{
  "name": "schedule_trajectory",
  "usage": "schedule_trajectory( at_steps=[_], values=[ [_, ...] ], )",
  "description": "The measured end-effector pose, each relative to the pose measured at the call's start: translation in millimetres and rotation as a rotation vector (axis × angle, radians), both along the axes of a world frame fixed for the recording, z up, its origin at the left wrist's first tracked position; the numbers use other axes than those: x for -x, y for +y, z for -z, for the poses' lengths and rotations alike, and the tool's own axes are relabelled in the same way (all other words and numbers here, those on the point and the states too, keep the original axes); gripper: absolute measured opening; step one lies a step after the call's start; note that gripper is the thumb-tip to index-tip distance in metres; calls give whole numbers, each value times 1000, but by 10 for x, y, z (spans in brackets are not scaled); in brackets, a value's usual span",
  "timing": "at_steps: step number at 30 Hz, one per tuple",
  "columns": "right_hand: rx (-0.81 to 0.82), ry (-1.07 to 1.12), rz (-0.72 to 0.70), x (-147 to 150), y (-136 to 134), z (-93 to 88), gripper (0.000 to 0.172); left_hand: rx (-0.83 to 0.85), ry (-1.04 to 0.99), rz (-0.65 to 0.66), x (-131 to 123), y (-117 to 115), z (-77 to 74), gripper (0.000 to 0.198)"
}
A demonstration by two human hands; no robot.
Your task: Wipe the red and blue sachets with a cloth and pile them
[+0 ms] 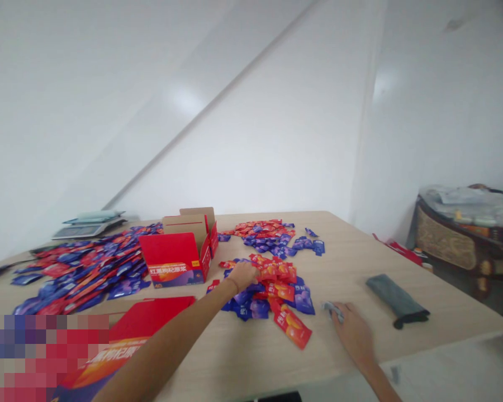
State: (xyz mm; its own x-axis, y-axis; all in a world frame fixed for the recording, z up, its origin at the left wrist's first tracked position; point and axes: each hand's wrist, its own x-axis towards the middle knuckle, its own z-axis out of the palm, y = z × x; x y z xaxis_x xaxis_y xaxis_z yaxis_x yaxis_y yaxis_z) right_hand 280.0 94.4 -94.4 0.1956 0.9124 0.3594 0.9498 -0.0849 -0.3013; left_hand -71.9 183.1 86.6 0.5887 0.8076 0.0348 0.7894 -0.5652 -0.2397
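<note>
My left hand (243, 274) reaches forward over a small heap of red and purple sachets (272, 293) in the middle of the wooden table (352, 262); its fingers curl down onto the red sachets at the heap's top. My right hand (352, 329) rests on the table to the right of the heap, fingers closed around a small grey crumpled item (332, 310). One red sachet (294, 328) lies apart at the heap's near edge. An open red carton (179, 258) stands just left of my left hand.
A big pile of sachets (84, 273) covers the table's left side, another pile (272, 233) lies farther back. A scale (89, 223) sits at the far left. A flat red carton (145, 324) lies near me. A dark grey pouch (396, 301) lies right. A cluttered cabinet (456, 234) stands beyond.
</note>
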Motion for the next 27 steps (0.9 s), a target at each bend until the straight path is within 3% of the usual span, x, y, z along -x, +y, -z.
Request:
schedule_trajectory(
  at_steps=[2, 4, 7, 9, 11, 13, 19, 25, 27],
  values=[
    [-3, 3, 3, 12, -13, -16, 42, -10, -23, 1, 50, -160, -44, 29],
    [-5, 4, 3, 22, -26, -28, 42, 50, -72, 69, 145, -393, 35, 39],
    [-19, 4, -2, 31, -42, -45, 42, 277, -319, 322, 348, -853, 390, 47],
    [-30, 4, -9, 35, -50, -55, 41, 303, -502, 422, 479, -1174, 664, 52],
    [-38, 7, -12, 38, -52, -63, 40, 345, -486, 474, 573, -1440, 854, 55],
    [-45, 12, -7, 40, -52, -66, 39, 364, -417, 443, 622, -1610, 932, 58],
    [-65, 25, -4, 46, -49, -58, 40, 360, -322, 350, 672, -1652, 977, 69],
    [-96, 53, -27, 27, -33, 31, 44, 248, -256, 410, 746, -1541, 1215, 72],
    [-110, 86, -25, 13, -19, 70, 44, 190, -207, 434, 731, -1495, 1229, 69]
  ],
)
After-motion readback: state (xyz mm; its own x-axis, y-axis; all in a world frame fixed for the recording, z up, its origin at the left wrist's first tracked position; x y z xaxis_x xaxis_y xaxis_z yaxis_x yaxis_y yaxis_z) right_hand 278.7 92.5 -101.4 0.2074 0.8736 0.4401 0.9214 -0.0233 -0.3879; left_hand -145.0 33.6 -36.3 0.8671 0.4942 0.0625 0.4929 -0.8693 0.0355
